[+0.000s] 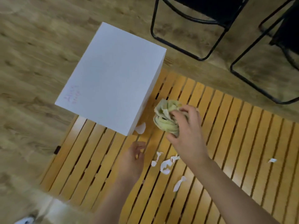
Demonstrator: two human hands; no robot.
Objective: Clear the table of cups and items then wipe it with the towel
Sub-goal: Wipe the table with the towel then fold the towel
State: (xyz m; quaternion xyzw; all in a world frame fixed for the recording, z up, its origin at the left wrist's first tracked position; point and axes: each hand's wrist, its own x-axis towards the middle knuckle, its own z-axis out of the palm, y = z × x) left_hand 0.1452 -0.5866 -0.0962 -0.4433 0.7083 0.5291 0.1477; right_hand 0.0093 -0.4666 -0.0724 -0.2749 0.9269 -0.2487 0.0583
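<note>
Right hand curled tight round the bunched green towel, above the table.
Wood floor, yellow slatted table, white box, black chairs; left hand loose, holding nothing, beside paper scraps.

Both forearms are bare, with no sleeves, rings or watch visible.

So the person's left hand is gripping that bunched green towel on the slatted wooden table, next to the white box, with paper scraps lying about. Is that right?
Not quite: the head view shows the right hand gripping the bunched green towel, while the left hand holds nothing. The rest stands: the towel is on the slatted wooden table, next to the white box, with paper scraps lying about.
</note>
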